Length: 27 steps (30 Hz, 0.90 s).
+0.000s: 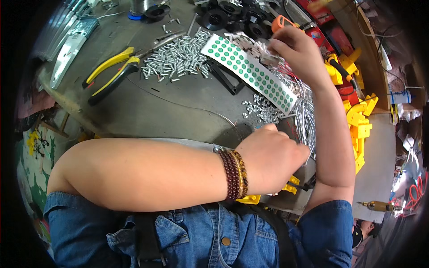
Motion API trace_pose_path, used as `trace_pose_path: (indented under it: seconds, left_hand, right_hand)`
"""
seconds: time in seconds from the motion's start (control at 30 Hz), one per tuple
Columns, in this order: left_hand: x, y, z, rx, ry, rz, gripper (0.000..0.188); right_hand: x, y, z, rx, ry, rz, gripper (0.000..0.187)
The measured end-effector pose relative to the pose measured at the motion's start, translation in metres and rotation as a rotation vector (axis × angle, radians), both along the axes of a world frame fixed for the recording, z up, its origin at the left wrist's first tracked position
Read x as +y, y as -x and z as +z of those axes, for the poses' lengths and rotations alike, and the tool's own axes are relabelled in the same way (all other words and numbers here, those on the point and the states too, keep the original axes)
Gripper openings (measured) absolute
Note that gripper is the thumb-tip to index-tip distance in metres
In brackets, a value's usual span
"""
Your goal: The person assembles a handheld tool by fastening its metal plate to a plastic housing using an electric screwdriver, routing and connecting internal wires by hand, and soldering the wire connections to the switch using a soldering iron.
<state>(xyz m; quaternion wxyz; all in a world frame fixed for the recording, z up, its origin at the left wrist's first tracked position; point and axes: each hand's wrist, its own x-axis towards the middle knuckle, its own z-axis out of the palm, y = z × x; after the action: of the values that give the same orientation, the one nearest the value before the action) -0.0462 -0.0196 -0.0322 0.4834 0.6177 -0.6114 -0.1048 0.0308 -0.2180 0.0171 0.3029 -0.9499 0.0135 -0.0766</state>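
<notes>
My left hand [273, 161], with beaded bracelets at the wrist, is closed with its back up near the table's front edge. Its fingertips are hidden. Yellow plastic parts [249, 199] show just below it, and what it grips cannot be seen. Farther off, my right hand [298, 52] reaches into a heap of small pale pieces [245, 43], fingers bent together; whatever is between them is too small to make out. A white sheet of green round stickers [248, 71] lies beside that heap. Small metal nuts or spacers [263, 108] and long thin metal pins [304, 118] lie between my hands.
Yellow-and-black pliers [117, 71] lie left of a pile of metal rivets or screws [176, 58]. Black round parts [223, 18] and an orange tape measure [282, 22] are at the back. Yellow plastic parts [358, 120] line the right; metal strips [67, 56] lie far left.
</notes>
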Motion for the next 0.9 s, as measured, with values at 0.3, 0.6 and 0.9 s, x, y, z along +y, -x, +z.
trace_pose_path:
  seconds: [0.3, 0.6, 0.9]
  left_hand:
    - [-0.001, -0.005, -0.004, 0.113, 0.004, 0.036, 0.009]
    - [-0.003, -0.003, 0.001, 0.143, 0.011, -0.014, 0.006]
    - [-0.003, -0.004, 0.0, 0.118, 0.032, -0.004, 0.007]
  right_hand:
    - [0.008, 0.186, 0.017, 0.037, -0.401, -0.22, 0.012]
    - [0.022, 0.236, 0.013, -0.018, -0.617, -0.283, 0.012]
    - [0.026, 0.234, 0.019, 0.003, -0.546, -0.226, 0.013]
